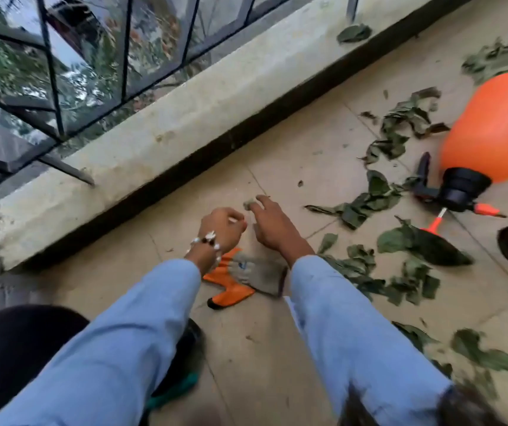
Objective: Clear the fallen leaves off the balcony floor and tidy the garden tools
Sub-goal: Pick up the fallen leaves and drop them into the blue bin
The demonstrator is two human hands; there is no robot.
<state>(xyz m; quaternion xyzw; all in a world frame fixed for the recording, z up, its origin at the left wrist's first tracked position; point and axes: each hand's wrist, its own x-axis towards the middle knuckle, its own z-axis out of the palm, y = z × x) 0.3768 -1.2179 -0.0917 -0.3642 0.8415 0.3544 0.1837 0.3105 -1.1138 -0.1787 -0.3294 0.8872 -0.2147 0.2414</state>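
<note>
Beige balcony tiles run beside a low concrete curb under a dark metal railing. We see green leaves scattered right — around an orange sprayer lying on its side. Our left hand is curled, contents unclear; our right hand pinches a leaf scrap. An orange-grey glove lies between the sleeves — no legible writing.

Single head view, looking steeply down and forward, close over the balcony floor, kerb and railing ahead.
</note>
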